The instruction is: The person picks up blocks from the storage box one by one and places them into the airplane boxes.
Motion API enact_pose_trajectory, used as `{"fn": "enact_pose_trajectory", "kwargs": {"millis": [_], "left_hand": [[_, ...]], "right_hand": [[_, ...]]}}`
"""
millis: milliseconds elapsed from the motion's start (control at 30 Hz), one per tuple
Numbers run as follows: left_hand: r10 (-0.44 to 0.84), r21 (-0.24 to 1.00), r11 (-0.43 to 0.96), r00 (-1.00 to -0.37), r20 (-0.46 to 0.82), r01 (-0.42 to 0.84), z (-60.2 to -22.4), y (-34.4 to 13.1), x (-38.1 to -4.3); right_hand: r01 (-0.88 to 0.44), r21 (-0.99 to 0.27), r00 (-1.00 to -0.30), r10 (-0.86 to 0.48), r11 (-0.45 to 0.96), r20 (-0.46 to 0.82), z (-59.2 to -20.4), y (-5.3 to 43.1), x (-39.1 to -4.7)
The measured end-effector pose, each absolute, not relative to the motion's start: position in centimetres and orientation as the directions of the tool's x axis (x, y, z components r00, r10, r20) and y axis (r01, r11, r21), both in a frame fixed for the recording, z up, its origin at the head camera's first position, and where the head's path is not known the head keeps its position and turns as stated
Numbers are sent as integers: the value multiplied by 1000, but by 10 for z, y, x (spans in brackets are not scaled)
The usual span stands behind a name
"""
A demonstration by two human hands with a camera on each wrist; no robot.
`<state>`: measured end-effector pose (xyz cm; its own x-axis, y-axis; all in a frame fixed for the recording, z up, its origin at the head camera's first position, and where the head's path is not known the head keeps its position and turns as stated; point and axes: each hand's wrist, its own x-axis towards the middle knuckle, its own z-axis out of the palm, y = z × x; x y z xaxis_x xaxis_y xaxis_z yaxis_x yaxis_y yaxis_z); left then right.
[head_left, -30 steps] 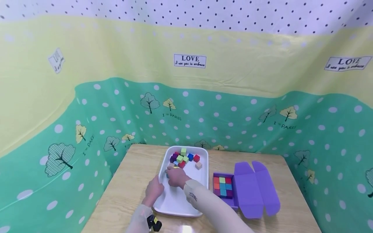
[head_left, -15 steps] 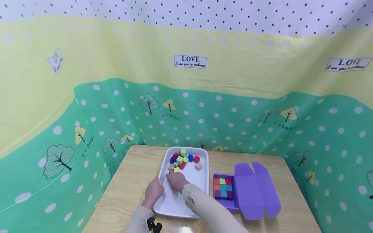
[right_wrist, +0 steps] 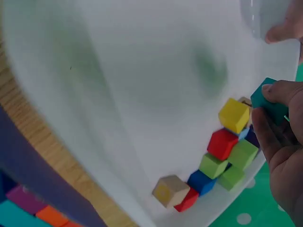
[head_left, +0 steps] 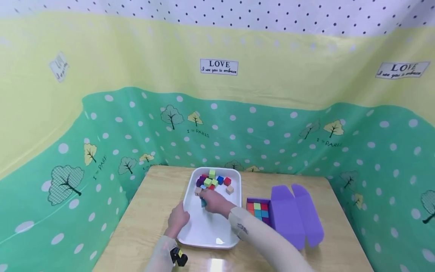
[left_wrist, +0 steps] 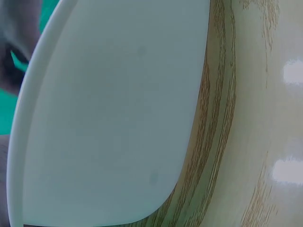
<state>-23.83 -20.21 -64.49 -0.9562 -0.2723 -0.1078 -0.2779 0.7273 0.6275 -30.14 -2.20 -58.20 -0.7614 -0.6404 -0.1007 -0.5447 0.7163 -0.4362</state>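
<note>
My right hand (head_left: 216,203) pinches a teal cube (right_wrist: 261,100) between thumb and fingers, above the white tray (head_left: 207,230). In the head view, part of that teal cube (head_left: 203,203) shows below the fingers. With its thumb over the rim, my left hand (head_left: 178,219) grips the tray's left side. Wooden, red, blue, purple and light green cubes (head_left: 207,182) cluster at the tray's far end. A yellow cube (right_wrist: 234,115) lies close to the held one in the right wrist view; the right hand hides it in the head view.
Right of the tray stands a purple box (head_left: 258,200) with its lid (head_left: 289,215) folded open to the right. Rows of coloured cubes (head_left: 257,206) sit inside it, partly behind my right forearm. A patterned curtain (head_left: 231,124) surrounds the wooden table (head_left: 142,226).
My right hand has shifted right within the tray, and the teal cube now shows in its fingers. The yellow cube, visible half a second ago, is covered in the head view. My left hand keeps its place.
</note>
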Motion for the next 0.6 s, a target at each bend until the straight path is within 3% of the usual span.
{"fn": "enact_pose_trajectory", "kwargs": {"millis": [267,600], "left_hand": [[-265,612,736,-955,-133,-289,-638,-199,-246],[-256,614,726,-950,-177,-310,-637,-199,-241]], "right_hand": [[-546,-415,-773,-629,728,-86,-541,57,-299],[-515,-388,-816,-576,764,-52,-540,150,-283]]}}
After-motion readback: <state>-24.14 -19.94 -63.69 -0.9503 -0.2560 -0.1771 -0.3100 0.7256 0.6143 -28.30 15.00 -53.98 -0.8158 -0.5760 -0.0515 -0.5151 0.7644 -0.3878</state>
